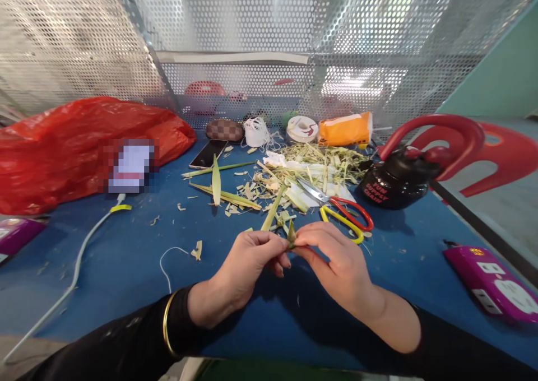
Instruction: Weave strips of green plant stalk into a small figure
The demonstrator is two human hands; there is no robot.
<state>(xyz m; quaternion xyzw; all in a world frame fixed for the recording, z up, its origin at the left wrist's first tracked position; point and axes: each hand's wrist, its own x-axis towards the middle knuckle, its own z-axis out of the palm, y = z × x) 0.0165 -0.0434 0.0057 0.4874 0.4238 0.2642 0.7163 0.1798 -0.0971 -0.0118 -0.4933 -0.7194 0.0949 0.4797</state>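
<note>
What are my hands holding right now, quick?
Left hand: closed, pinching a small leaf piece.
Right hand: closed, fingertips pinching that same piece.

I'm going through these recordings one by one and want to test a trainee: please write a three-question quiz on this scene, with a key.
1. What is pinched between the fingertips of the left hand and the right hand?
2. True or false: the scissors have two handles of the same colour.
3. What lies between the checked case and the white roll? A) bottle B) white string C) phone

Key: 1. A small piece of leaf. 2. False; one red, one yellow. 3. B.
</note>
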